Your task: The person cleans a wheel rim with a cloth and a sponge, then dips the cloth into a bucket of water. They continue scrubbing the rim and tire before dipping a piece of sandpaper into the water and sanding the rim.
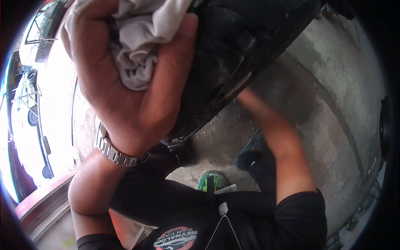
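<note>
My left hand (pixel 125 100), with a metal-banded watch (pixel 118 156) at its wrist, is closed around a crumpled pale grey cloth (pixel 139 54). It is raised close to the camera, in front of a large, dark, scuffed panel-like part (pixel 241 41) with a glossy black surface. I cannot make out exactly what this part is. My right hand (pixel 246 99) reaches to the part's lower edge. Its fingers are hidden behind that edge, and the forearm is smeared by motion.
Below me is a stained concrete floor (pixel 333 54). A dark clog (pixel 249 153) and a green patterned object (pixel 211 180) show near my legs. Vehicles (pixel 32 116) stand in bright light on the left. A reddish ledge (pixel 46 191) runs at lower left.
</note>
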The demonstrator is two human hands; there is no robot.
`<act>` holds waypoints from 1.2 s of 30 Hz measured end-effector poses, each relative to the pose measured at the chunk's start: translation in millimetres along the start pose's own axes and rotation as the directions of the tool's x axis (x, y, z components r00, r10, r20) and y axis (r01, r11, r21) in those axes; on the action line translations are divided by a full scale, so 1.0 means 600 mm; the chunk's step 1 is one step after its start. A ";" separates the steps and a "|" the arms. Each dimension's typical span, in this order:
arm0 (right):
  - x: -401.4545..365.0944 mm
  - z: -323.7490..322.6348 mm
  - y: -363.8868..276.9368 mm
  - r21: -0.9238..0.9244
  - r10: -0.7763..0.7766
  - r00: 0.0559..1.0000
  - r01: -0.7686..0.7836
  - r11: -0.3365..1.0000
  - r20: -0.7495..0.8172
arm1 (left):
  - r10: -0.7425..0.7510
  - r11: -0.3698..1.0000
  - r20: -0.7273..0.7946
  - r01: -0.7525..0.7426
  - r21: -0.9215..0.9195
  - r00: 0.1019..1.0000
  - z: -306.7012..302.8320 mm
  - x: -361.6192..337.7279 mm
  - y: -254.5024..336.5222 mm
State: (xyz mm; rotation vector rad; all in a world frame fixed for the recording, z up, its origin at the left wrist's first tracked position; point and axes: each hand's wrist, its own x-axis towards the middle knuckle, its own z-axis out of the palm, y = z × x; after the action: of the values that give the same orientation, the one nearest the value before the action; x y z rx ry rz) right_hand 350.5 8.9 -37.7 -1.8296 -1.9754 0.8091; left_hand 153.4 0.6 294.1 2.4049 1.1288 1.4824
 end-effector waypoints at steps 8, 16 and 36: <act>0.005 -0.018 0.066 -0.073 -0.183 0.983 0.184 0.980 0.019 | -0.003 1.000 0.013 0.003 -0.024 1.000 0.004 0.000 -0.004; 0.015 -0.028 0.089 -0.109 -0.297 0.952 0.288 0.951 -0.078 | -0.043 0.998 0.019 0.042 0.052 0.999 -0.002 -0.003 0.006; -0.041 0.007 -0.029 -0.129 -0.278 0.931 0.253 0.959 -0.238 | 0.001 1.000 -0.005 -0.001 0.005 1.000 0.004 0.003 0.003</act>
State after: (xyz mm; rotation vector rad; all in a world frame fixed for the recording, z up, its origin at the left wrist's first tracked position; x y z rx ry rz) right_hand 337.1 -16.4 -26.8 -1.5739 -2.0599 0.3822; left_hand 156.7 1.3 295.0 2.4069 1.1336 1.4888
